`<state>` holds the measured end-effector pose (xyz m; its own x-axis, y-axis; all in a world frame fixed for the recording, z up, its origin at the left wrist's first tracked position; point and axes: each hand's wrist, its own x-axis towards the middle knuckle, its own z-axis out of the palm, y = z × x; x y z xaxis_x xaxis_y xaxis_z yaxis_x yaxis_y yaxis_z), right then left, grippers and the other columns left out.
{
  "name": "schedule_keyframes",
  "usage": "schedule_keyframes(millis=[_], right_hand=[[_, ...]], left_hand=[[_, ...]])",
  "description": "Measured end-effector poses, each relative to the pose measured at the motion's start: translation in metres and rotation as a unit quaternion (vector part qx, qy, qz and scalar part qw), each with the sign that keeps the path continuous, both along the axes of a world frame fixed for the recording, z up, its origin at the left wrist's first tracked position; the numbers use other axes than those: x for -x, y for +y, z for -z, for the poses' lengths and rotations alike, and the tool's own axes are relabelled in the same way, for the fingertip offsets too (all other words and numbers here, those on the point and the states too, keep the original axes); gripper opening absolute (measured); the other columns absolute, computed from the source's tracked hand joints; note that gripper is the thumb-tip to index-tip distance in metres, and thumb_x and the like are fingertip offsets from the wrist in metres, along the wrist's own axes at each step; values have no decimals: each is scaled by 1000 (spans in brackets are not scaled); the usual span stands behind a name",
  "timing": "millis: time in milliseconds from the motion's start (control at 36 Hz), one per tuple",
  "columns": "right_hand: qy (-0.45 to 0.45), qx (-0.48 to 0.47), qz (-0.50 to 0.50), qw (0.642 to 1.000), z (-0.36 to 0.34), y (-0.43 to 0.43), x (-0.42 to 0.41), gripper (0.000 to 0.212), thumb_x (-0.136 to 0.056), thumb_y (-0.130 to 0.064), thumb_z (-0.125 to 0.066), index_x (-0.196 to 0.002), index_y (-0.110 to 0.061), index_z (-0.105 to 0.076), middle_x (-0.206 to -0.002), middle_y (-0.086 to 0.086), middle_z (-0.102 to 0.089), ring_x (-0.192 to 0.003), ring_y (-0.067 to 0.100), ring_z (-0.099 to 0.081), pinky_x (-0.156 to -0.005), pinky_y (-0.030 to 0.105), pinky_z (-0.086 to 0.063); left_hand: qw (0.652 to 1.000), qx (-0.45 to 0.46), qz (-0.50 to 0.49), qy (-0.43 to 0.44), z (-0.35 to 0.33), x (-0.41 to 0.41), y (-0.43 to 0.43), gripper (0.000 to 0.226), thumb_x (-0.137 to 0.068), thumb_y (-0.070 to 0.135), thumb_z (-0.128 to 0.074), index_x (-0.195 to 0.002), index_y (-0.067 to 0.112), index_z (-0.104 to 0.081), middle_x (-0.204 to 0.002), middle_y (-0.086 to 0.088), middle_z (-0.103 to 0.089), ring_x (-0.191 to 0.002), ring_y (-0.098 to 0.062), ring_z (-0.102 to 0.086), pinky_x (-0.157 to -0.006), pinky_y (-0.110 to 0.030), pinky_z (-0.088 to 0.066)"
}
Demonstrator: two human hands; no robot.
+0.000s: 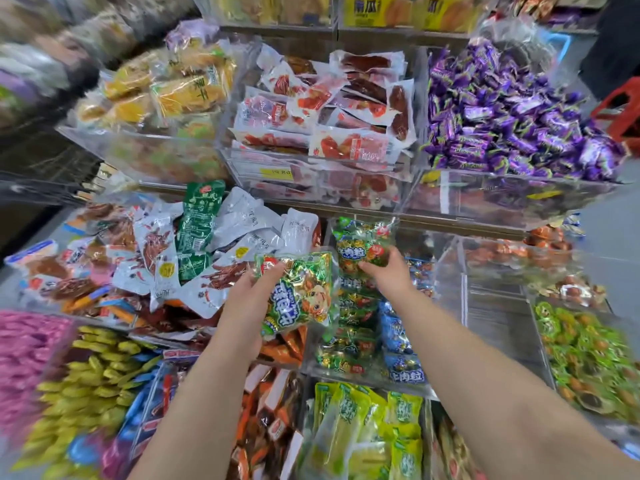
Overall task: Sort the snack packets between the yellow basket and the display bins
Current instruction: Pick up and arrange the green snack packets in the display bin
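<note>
My left hand (250,295) grips a shiny green snack packet (300,295) by its left edge, holding it above the bins. My right hand (388,270) grips a second green packet (363,242) upright over a clear display bin (450,271) that holds more green packets (349,348) and blue packets (398,336). The yellow basket is not in view.
Clear bins surround my hands: white and red meat packets (166,258) at the left, purple candies (512,109) at the upper right, red sausage packs (332,102) above, light-green packets (374,427) below, green round sweets (588,362) at the right. A red stool (620,109) stands at the far right.
</note>
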<state>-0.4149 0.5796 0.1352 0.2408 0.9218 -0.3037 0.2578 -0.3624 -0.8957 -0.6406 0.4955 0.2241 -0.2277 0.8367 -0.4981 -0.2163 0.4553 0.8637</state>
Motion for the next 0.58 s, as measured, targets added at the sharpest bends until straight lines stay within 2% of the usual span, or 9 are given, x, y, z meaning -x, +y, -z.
schedule_keyframes(millis=[56,139,194,250,361,444,500,583], right_hand=[[-3,28,0,1000,8,4,1,69,-77,-28,-77,-132,-16,-38,-118,3,-56,-107,24,-57,-95,45,-48],[2,38,29,999,13,8,3,76,-72,-32,-80,-128,-15,-32,-114,2,-47,-108,23,-52,-98,44,-46],[1,36,47,998,11,9,4,83,-70,-36,-81,-130,-16,-28,-124,5,-41,-110,22,-47,-101,43,-44],[6,23,61,998,10,8,5,93,-68,-39,-82,-137,-17,-23,-137,7,-33,-122,24,-41,-106,42,-38],[0,0,81,997,7,3,7,106,-66,-38,-84,-144,-17,-16,-147,6,-27,-134,25,-32,-113,43,-28],[-25,-8,105,994,8,-3,4,105,-69,-33,-83,-147,-14,-16,-149,9,-26,-136,27,-28,-113,42,-26],[-47,-6,102,994,8,-6,2,101,-71,-33,-81,-147,-12,-18,-148,12,-28,-136,29,-29,-113,42,-26],[-45,0,94,995,7,-11,-3,106,-69,-38,-81,-148,-11,-16,-149,13,-28,-137,29,-28,-113,44,-26]], left_hand=[[1000,11,-1,-1,1,2,1,87,-68,58,-74,-142,24,-42,-145,0,-45,-132,-25,-41,-109,-49,-31],[1000,25,-4,5,3,5,2,85,-71,57,-73,-142,24,-40,-147,-1,-41,-134,-26,-37,-108,-50,-29],[1000,29,-3,3,3,5,2,86,-73,56,-72,-144,23,-37,-149,-1,-38,-135,-26,-34,-108,-50,-28],[1000,27,1,-3,3,4,3,85,-70,56,-74,-141,24,-41,-147,0,-42,-133,-24,-37,-109,-50,-29],[999,34,18,-19,-3,-1,1,55,-68,54,-77,-113,29,-58,-130,3,-55,-127,-22,-44,-109,-54,-32],[998,29,40,-48,-7,-6,1,75,-53,53,-84,-119,25,-59,-127,-1,-60,-122,-25,-53,-105,-53,-40],[996,42,44,-63,-7,-8,2,76,-60,48,-82,-125,19,-56,-126,-8,-63,-117,-30,-58,-100,-52,-45],[996,47,50,-57,-5,-8,2,52,-80,36,-73,-122,11,-56,-111,-10,-70,-100,-26,-68,-85,-42,-56]])
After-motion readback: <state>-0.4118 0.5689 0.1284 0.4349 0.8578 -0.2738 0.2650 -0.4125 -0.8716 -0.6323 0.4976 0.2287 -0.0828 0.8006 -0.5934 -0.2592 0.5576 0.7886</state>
